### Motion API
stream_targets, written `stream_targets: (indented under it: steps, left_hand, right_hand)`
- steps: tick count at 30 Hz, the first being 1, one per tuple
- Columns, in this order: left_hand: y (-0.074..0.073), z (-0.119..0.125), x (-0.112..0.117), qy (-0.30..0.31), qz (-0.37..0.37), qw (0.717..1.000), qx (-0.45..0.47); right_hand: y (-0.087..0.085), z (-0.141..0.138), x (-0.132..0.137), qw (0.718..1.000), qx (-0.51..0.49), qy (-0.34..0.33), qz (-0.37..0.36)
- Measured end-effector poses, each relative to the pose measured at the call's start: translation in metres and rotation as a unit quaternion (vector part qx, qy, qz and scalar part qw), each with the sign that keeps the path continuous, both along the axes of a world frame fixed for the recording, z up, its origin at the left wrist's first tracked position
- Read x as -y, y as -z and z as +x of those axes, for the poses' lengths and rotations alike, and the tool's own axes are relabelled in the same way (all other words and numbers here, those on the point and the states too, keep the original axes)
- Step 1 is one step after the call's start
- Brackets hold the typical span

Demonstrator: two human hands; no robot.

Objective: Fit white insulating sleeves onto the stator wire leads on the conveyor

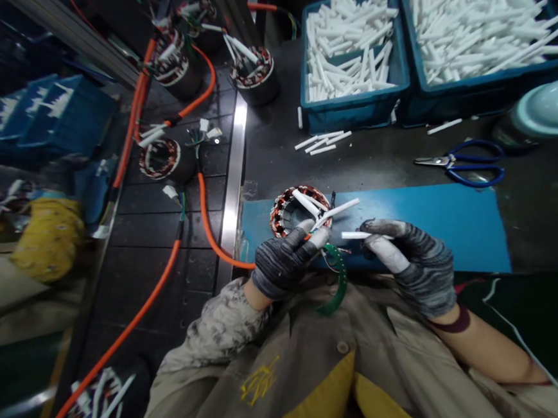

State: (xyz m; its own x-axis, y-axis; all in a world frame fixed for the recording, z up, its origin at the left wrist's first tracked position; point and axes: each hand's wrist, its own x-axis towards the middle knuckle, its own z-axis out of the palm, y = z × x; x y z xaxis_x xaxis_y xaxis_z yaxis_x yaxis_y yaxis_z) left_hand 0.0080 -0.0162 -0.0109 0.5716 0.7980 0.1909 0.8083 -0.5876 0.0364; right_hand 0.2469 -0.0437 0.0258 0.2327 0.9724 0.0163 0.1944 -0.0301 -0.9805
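A motor stator (278, 218), a ring of copper windings laced with white cord, sits on the blue mat in front of me. White sleeve tubes (341, 207) stick up from its near right side. My left hand (284, 261), in a grey striped glove, is closed at the stator's near edge, pinching its lead wires beside the tubes. To the right, my right hand (412, 264), in a matching glove with white fingertip wrapping, pinches a white tube (351, 235) that points left toward those wires. A green curved strip (337, 284) hangs below the left fingertips.
Blue bins (354, 109) of white tubes stand at the back. Loose tubes (323, 141), blue-handled scissors (476, 163) and a bottle (547, 111) lie nearer. On the left, a conveyor (200, 228) carries more stators (254, 72) and orange cables (158, 277); a co-worker's sleeve (49, 236) is beyond.
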Motion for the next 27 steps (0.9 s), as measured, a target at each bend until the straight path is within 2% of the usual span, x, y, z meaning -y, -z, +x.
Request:
stream_targets:
  steps: [4,9,13,17,21,24,26,27]
  left_hand:
    - [-0.002,0.002,-0.001,0.0,-0.005,1.0,0.015]
    - [-0.011,0.006,-0.003,-0.002,0.019,1.0,0.02]
    - [-0.015,0.009,-0.005,-0.01,0.006,1.0,0.009]
    - [-0.016,0.012,-0.006,-0.022,-0.02,1.0,-0.004]
    - [-0.02,0.012,-0.005,-0.029,-0.037,0.998,0.035]
    - [-0.031,0.002,-0.003,-0.023,-0.041,0.995,0.084]
    - [-0.04,-0.009,0.0,-0.049,-0.047,0.994,0.088]
    - [-0.044,-0.014,0.001,-0.075,-0.054,0.993,0.076]
  right_hand:
    - [0.009,0.01,0.004,1.0,-0.004,0.016,-0.012]
    - [0.021,0.017,0.008,0.999,0.008,-0.018,-0.029]
    - [0.018,0.013,0.007,0.999,0.012,-0.035,-0.034]
    - [0.01,0.007,-0.001,0.997,-0.058,0.01,-0.049]
    - [0.014,0.01,-0.029,0.992,-0.108,0.038,-0.06]
    - [0.026,0.021,-0.063,0.996,-0.077,-0.02,-0.035]
    - [0.029,0.03,-0.082,0.997,-0.038,-0.07,0.018]
    - [0.027,0.034,-0.086,0.996,-0.008,-0.073,0.051]
